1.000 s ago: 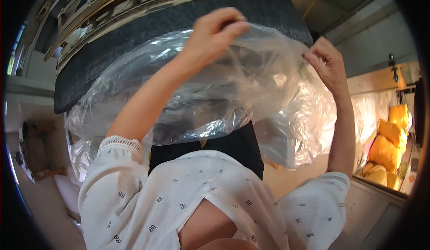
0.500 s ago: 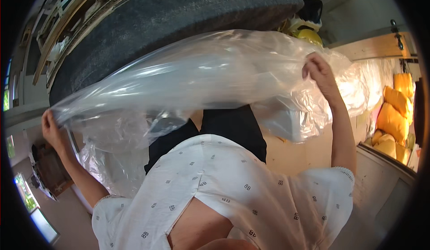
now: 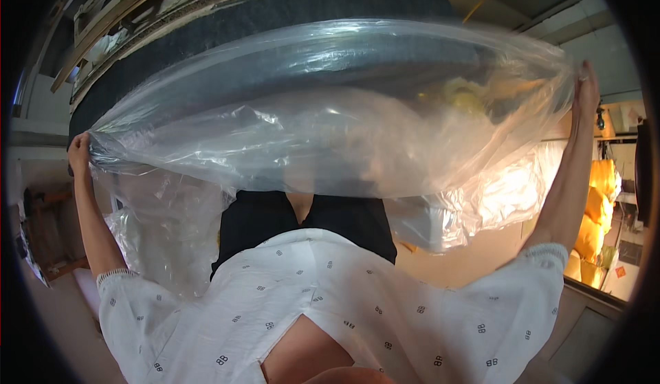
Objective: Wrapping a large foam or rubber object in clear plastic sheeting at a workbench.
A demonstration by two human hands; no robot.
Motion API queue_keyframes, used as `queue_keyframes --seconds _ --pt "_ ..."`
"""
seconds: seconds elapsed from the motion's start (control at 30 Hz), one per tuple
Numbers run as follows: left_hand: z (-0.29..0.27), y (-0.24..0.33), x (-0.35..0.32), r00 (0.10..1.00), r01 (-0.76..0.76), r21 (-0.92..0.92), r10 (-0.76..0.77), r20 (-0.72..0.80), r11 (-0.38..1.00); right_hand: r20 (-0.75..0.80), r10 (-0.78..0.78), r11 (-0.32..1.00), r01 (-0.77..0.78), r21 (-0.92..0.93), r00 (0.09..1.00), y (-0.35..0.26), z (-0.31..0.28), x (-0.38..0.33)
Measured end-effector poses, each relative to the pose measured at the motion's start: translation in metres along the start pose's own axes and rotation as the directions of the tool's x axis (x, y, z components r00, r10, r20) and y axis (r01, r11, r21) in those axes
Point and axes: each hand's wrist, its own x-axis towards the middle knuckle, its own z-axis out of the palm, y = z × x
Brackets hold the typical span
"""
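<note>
A large clear plastic bag (image 3: 323, 129) is stretched wide between my two hands in front of me. My left hand (image 3: 79, 151) grips its left edge at the far left, arm out sideways. My right hand (image 3: 586, 90) holds its right edge at the upper right, arm raised. The film hangs in loose folds below the taut top edge. Behind the bag lies a big dark grey mattress-like slab (image 3: 289, 19) with a pale edge band, partly seen through the plastic.
My white patterned shirt (image 3: 330, 308) and dark trousers (image 3: 302, 222) fill the lower middle. Yellow bundles (image 3: 599, 205) stand at the right by a counter edge. More clear plastic (image 3: 165, 233) hangs at the lower left. Wooden slats (image 3: 117, 13) run along the top left.
My hands have moved far apart, spreading the bag from a bunched mass into a wide taut sheet. The left hand went from the middle top out to the far left; the right moved further right.
</note>
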Motion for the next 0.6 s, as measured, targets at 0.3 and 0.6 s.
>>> queue_keyframes --seconds 0.3,0.6 --pt "-0.001 -0.037 -0.006 0.980 0.159 -0.204 -0.130 0.151 0.966 0.721 -0.286 0.682 0.663 -0.309 0.631 0.013 0.193 -0.134" --pt "-0.100 -0.100 0.003 0.907 0.377 -0.241 -0.304 0.292 0.894 0.569 -0.084 0.754 0.425 -0.501 0.818 0.029 0.293 -0.124"
